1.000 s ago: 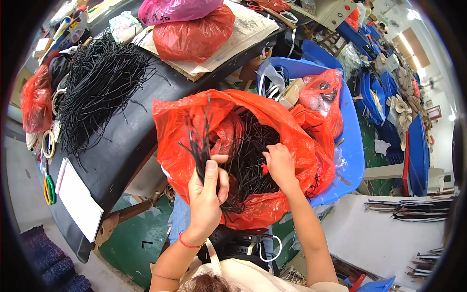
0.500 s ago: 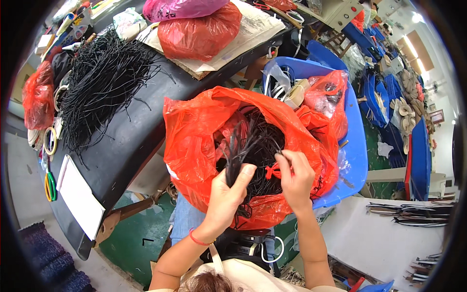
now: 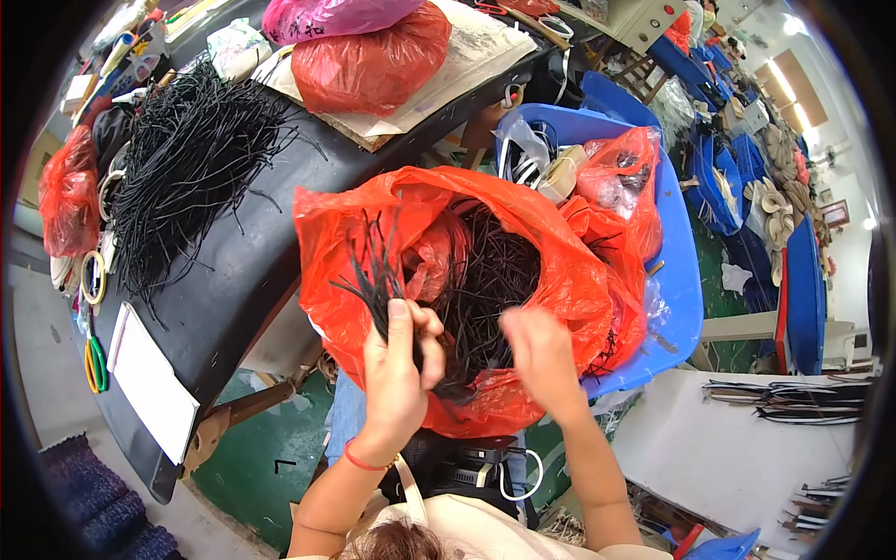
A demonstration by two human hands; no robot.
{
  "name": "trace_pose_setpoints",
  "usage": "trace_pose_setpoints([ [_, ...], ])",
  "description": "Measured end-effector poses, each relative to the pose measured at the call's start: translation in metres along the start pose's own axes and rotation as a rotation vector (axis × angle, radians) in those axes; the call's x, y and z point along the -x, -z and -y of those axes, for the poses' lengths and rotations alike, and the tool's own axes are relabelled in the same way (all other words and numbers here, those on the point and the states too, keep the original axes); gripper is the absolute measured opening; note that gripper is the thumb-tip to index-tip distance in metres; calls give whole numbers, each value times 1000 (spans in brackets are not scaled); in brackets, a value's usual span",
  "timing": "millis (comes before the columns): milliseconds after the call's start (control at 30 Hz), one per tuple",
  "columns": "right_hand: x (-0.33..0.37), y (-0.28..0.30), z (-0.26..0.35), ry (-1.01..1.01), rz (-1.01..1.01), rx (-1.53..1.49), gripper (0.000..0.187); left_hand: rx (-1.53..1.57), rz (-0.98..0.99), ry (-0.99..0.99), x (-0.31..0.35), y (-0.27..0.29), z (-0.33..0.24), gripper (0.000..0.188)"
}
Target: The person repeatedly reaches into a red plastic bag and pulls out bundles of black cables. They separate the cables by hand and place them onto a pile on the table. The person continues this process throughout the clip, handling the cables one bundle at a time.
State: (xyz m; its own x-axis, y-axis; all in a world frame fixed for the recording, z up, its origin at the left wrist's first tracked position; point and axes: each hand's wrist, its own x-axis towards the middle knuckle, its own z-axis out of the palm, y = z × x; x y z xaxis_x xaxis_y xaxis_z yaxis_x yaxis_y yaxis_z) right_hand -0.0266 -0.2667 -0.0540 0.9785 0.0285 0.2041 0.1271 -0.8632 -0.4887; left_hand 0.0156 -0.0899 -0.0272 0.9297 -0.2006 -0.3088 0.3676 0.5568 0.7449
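In front of me a large red plastic bag (image 3: 350,266) gapes, filled with a tangle of thin black cords (image 3: 499,266). My left hand (image 3: 399,364) is closed around a small bundle of black cords (image 3: 375,289), whose loose ends fan upward over the bag's left side. My right hand (image 3: 543,364) is over the bag's near right part, close to the cords inside. Its fingertips are smeared by motion, and I cannot make out whether they hold anything.
A blue plastic tub (image 3: 681,299) stands behind and right of the bag. On the black worktop (image 3: 271,219) lie a big heap of black cords (image 3: 191,159), a full red bag (image 3: 373,65) and a white pad (image 3: 154,383). More strips (image 3: 793,399) lie on a pale surface at right.
My left hand has moved left with its cord bundle, away from the bag's middle. My right hand has shifted slightly left and down; the red tie beside it no longer shows.
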Motion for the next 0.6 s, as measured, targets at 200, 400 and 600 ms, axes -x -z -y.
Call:
trace_pose_setpoints([
  [200, -25, -61, -76, -209, -22, 365, 15, -12, -18, 134, 4, -6, -5, 29],
  [400, -21, -35, -61, -310, -158, 50, 15, -113, 32, 128, 1, -1, -2, 31],
  [600, -27, -16, -56, -224, -219, -34, 15, -90, 76, 148, 3, -11, 4, 31],
])
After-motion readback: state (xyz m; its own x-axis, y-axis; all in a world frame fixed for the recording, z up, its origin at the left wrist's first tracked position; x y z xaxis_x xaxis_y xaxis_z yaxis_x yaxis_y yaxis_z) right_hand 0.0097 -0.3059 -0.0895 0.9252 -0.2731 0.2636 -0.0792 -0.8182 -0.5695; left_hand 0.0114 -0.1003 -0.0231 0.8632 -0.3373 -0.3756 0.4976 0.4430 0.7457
